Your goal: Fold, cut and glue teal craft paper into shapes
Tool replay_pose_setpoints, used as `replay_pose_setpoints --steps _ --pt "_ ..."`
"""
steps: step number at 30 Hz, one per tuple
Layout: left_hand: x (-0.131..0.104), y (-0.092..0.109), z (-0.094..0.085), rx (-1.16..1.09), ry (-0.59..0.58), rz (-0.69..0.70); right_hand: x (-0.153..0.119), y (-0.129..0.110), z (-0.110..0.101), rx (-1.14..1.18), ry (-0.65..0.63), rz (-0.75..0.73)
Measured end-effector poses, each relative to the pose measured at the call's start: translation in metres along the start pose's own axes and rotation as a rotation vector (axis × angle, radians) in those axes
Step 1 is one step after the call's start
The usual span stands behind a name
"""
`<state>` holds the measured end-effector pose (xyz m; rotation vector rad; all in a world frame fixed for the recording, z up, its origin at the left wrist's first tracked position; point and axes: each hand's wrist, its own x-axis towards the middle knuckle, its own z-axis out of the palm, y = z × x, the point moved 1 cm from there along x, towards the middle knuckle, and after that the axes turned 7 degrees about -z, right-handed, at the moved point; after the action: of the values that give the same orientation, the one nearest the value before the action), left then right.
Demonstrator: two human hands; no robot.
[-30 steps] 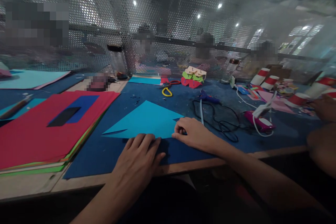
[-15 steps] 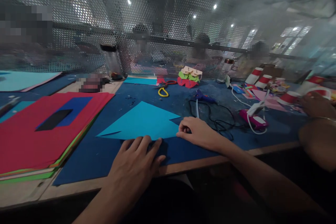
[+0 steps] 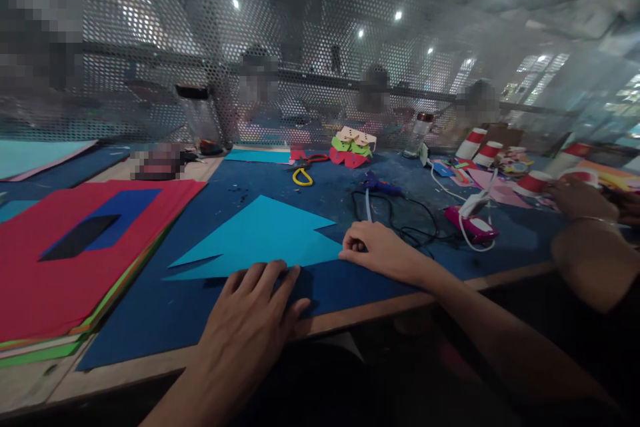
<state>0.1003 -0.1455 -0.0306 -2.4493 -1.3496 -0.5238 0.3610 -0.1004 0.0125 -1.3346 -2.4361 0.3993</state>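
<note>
A folded sheet of bright blue paper (image 3: 260, 233) lies on the dark blue table mat, its upper layer a wide triangle and its lower layer showing along the near side. The layers stand apart at both side corners. My left hand (image 3: 255, 307) rests on the paper's near edge, fingers stretched out and thumb apart. At the paper's right corner, my right hand (image 3: 380, 250) has its fingers curled into a pinch on the tip. The exact grip of its fingertips is partly hidden.
Stacked coloured paper (image 3: 145, 227) lies left. Behind the blue sheet are scissors (image 3: 303, 176), a paper model (image 3: 353, 147) and a glue gun (image 3: 383, 185) with cables. A magenta power strip (image 3: 471, 225) and paper cups (image 3: 487, 154) stand right, near another person's hand (image 3: 583, 200).
At the paper's left corner the gap between the layers has widened, the lower tip now reaching out past the upper one. The whole view has shifted slightly; both hands stay at the paper.
</note>
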Motion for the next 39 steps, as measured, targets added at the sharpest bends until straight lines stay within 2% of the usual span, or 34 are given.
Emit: replay_pose_setpoints --steps 6,16,39 --pt "0.001 0.002 0.002 -0.002 0.034 0.032 -0.002 0.003 -0.002 -0.021 -0.019 0.001" --pt "0.001 0.0 0.003 -0.047 0.013 0.029 -0.003 0.005 -0.006 -0.107 -0.028 0.011" --pt "0.001 -0.002 0.005 -0.066 0.006 0.015 -0.014 0.006 -0.014 -0.104 -0.007 0.019"
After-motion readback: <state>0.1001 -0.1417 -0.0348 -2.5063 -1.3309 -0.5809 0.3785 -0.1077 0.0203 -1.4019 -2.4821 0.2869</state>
